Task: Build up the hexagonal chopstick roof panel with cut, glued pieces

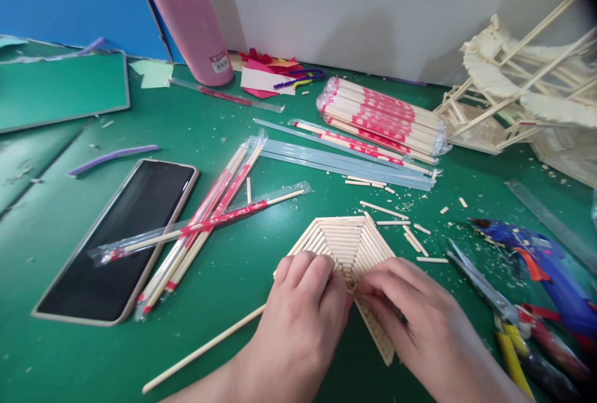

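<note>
A many-sided panel (342, 235) of pale wooden sticks, set in rows around a middle point, lies on the green table. My left hand (303, 303) rests over its left part, fingers curled and closed on it. From beneath that hand a long chopstick (200, 350) runs out toward the lower left; whether the fingers grip it is hidden. At the panel's middle, the thumb and forefinger of my right hand (405, 310) are pinched together. What lies between those fingertips is too small to make out. Short cut stick pieces (415, 241) are scattered just beyond the panel.
Pliers (494, 291) and a blue glue gun (555, 272) lie at right, near a stick model (504, 92). Wrapped chopsticks (205, 222) partly cover a phone (116, 241). Behind are glue sticks (345, 163), a chopstick bundle (382, 117) and a pink bottle (191, 23).
</note>
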